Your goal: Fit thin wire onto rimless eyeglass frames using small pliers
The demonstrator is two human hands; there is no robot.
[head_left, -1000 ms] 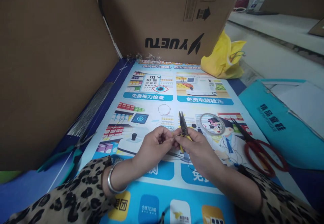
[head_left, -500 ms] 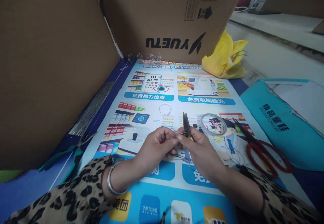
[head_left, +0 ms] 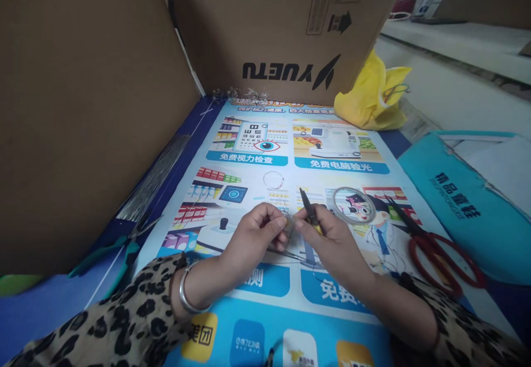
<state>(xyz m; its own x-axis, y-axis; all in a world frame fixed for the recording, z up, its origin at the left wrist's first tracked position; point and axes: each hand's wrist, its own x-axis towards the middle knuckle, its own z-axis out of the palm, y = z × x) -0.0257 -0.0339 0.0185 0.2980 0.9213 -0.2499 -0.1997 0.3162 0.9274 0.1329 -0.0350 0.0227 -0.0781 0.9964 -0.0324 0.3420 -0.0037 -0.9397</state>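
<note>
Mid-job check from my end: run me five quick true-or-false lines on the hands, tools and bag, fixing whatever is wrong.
1. The right hand holds the pliers. True.
2. The red-handled scissors lie between the two hands. False: the scissors lie to the right of the right hand.
3. The green-handled tool lies to the left of the left hand. True.
4. The silver bangle is on the right wrist. False: the bangle is on the left wrist.
5. The yellow bag sits beside the cardboard panel printed YUETU. True.
</note>
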